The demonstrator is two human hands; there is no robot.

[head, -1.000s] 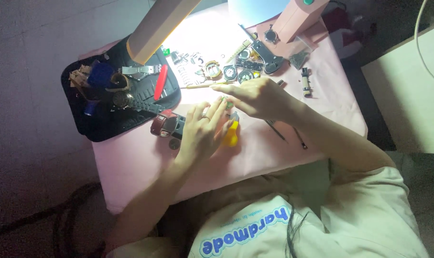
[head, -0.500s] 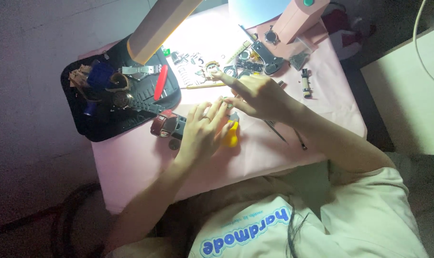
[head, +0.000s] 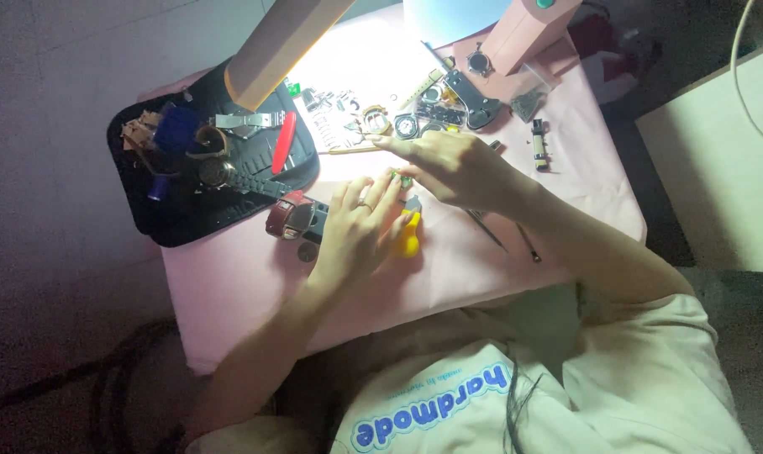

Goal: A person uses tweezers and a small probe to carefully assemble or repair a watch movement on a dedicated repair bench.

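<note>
My left hand (head: 356, 227) lies flat on the pink table (head: 230, 286), fingers stretched out, pressing down on a yellow tool (head: 408, 241) that sticks out beside the palm. Just left of that hand is a watch with a red-brown strap (head: 287, 217). My right hand (head: 453, 164) is above it, fingers reaching left to a pile of small watch parts (head: 373, 126) under the lamp light. A small green piece (head: 402, 178) shows between the two hands. Whether the right fingers pinch anything is hidden.
A black tool mat (head: 171, 210) at the left holds watches, straps and a red tool (head: 283, 141). An orange lamp arm (head: 281, 46) hangs over it. A pink box (head: 528, 29), a black tool (head: 470, 97) and thin metal picks (head: 491, 231) lie at the right.
My right hand has lifted off the left hand's fingertips and moved up and away to the pile of small parts. The left hand has stayed put.
</note>
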